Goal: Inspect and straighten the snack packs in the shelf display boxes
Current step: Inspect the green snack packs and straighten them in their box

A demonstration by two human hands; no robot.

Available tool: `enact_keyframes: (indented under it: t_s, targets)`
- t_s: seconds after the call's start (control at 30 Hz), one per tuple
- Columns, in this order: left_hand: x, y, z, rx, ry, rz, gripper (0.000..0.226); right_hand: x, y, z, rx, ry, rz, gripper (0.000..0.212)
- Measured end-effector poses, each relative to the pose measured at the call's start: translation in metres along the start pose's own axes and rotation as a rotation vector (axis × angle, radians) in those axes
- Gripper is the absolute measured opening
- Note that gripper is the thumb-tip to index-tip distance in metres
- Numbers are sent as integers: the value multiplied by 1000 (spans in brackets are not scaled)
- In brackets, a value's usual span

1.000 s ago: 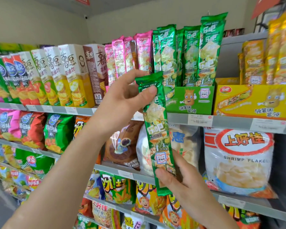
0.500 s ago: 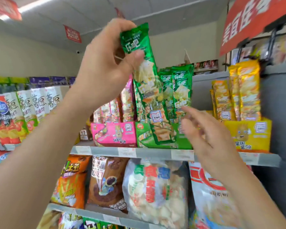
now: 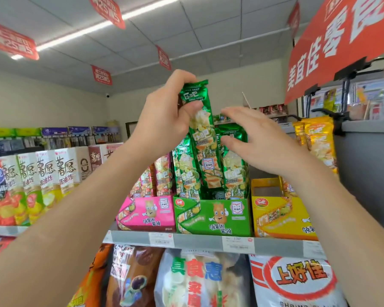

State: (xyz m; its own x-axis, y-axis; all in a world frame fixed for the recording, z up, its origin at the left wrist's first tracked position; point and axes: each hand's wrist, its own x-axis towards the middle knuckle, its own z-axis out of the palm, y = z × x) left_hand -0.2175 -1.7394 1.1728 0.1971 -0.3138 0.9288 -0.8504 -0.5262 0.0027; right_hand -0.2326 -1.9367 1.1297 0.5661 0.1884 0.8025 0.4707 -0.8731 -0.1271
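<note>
left hand [image 3: 164,122]: clamped round the crimped top of one green pack [image 3: 203,138], thumb across the front, fingers curled behind
right hand [image 3: 262,145]: released, fingers straight and spread, holding nothing, hovering at the tops of the standing packs; contact unclear
held pack: long narrow glossy foil sleeve, near upright, top leaning slightly left. Lower end is down among the packs in the green display box [image 3: 211,216], just above its front wall; can't tell if it's seated
same box: 2 standing green packs [image 3: 184,167] in the front row, one each side of the held one; more behind, count unreadable
3 display boxes butted side by side on one shelf [image 3: 197,242]: pink display box [image 3: 146,214] left, green middle, yellow display box [image 3: 282,218] right. All printed cardboard, rectangular, open-top
pink box: at least 2 pink foil packs [image 3: 162,173]
yellow foil packs [image 3: 317,145] at the yellow box's right end, partly behind the forearm
shelf edge: grey strip, 3 white price tags [image 3: 237,244], rightmost partly hidden
further left: row of tall cardboard cartons [image 3: 64,171]
shelf below: 4 soft pillow bags [image 3: 200,282], crinkly film
</note>
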Motion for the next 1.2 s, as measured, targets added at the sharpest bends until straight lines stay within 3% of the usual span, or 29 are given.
enact_keyframes:
  t_s: [0.1, 0.27, 0.4, 0.57, 0.67, 0.8, 0.87, 1.03, 1.2]
  targets:
    - [-1, -8, 7, 0, -30, -41, 27, 4, 3, 4, -73, -77, 25, 51]
    - [-11, -13, 19, -1, -155, -48, 25, 6, 7, 4, -29, 4, -7, 34]
    - [-17, -15, 30, 267, -160, 51, 28, 7, 12, 5, -43, 7, -41, 34]
    - [-17, -13, 26, 331, -271, 83, 31, 4, 15, 11, -25, 6, -81, 32]
    - [-11, -8, 20, 250, -311, -1, 50, 3, 15, 16, -41, 71, -89, 36]
    - [7, -10, 21, -38, -252, -228, 42, 1, 15, 21, -58, 115, -110, 32]
    - [21, -13, 27, -17, -249, -266, 33, 1, 15, 21, -55, 109, -111, 31]
    - [48, -16, 42, 136, -618, -315, 20, 1, 17, 19, -46, 91, -109, 30]
    - [58, -15, 46, 219, -727, -330, 17, 2, 20, 18, -96, 64, -113, 31]
